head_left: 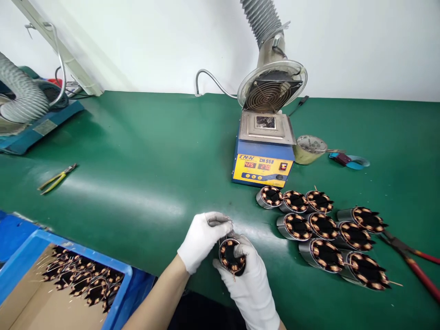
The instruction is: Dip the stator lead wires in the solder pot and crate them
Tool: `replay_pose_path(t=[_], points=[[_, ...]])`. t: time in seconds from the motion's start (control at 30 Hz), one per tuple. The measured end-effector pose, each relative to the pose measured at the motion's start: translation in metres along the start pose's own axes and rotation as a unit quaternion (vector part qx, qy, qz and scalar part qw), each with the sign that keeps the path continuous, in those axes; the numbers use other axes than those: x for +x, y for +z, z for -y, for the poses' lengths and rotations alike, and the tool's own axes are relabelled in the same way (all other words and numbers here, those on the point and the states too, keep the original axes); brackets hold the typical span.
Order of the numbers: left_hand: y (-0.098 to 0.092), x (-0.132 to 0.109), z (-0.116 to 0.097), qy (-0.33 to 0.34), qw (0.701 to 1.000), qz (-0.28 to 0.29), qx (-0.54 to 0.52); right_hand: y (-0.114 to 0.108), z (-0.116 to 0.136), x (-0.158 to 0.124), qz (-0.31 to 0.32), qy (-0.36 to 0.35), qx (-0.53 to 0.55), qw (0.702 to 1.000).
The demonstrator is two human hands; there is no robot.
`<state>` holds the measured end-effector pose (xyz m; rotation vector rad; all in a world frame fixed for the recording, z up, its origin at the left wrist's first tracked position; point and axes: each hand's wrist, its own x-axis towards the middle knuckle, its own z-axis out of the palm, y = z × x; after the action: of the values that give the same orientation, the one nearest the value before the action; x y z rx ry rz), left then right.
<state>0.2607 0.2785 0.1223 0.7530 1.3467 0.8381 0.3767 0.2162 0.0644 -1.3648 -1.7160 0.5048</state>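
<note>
My right hand (249,275), in a white glove, is wrapped round a motor stator (232,257) with a ring of copper coils and a black centre; its thumb lies over the coils. At the stator's upper edge, my left hand (208,238), also in a white glove, has its fingers pinched together on a thin wire (226,237). The wire's end is hidden by the fingertips. To the right, several more stators (323,225) in silvery metal rings stand grouped on the green table (154,160), some with copper leads sticking out.
A blue and yellow solder pot (263,167) stands under an extractor hood (273,87). Beside it are a round tub (309,149) and a blue strap (357,162). Yellow-handled pliers (57,178) lie left, red-handled cutters (409,256) right. A blue crate (127,286) holds several coil parts.
</note>
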Motion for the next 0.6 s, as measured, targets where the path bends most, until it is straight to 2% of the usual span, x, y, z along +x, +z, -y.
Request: replay_pose_path(t=[0.07,0.17,0.23,0.33,0.4,0.47,0.53,0.6], points=[[-0.005,0.005,-0.004,0.030,0.999,-0.024,-0.011,0.000,-0.001,-0.001,-0.004,-0.004,0.000,1.000],[-0.023,0.006,-0.005,0.093,0.990,-0.110,0.003,0.001,-0.004,-0.004,-0.020,-0.011,-0.003,1.000],[-0.038,0.001,0.000,0.103,0.982,-0.146,0.062,0.003,-0.008,-0.008,-0.026,-0.008,0.003,1.000],[-0.059,-0.013,0.021,0.085,0.961,-0.157,0.211,0.009,-0.012,-0.014,-0.041,0.028,-0.001,0.999],[-0.072,-0.023,0.038,0.134,0.920,-0.181,0.321,0.010,-0.012,-0.016,-0.037,0.105,0.032,0.993],[-0.084,-0.030,0.054,0.242,0.857,-0.203,0.406,0.005,-0.011,-0.010,0.009,0.205,0.128,0.970],[-0.093,-0.031,0.068,0.370,0.785,-0.180,0.463,-0.013,-0.011,0.005,0.072,0.263,0.241,0.931],[-0.098,-0.029,0.078,0.448,0.733,-0.148,0.489,-0.041,-0.011,0.030,0.114,0.263,0.331,0.899]])
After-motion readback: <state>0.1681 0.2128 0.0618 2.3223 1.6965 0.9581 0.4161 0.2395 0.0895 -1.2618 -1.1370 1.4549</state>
